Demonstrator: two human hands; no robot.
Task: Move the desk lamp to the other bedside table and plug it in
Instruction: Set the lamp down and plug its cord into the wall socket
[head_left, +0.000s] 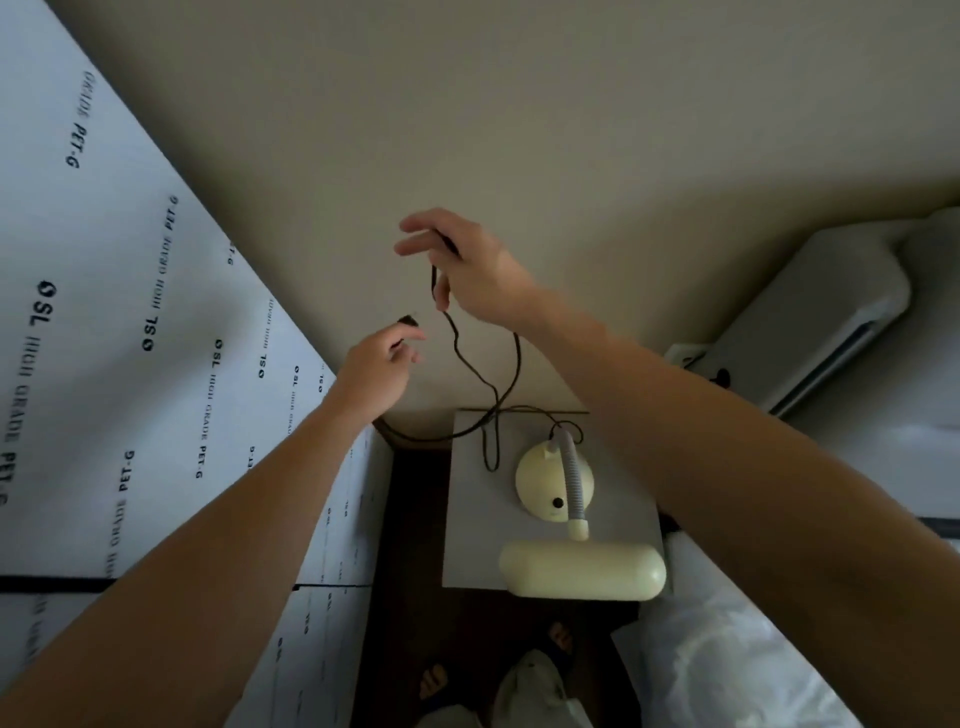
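— Over the small desk (470, 519) by the far wall, where's the lamp (566, 525)?

— Standing on it, head toward the near edge. Its dark cord (485, 379) loops up limp and light. The right hand (478, 270) pinches the cord; the left hand (382, 371) grips the plug (409, 320)

— How will it handle?

— Probably light plastic; hold the plug body, never tug the thin cord

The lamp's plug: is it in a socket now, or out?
Out. The left hand holds the plug in the air before the wall; the right hand lifts the cord.
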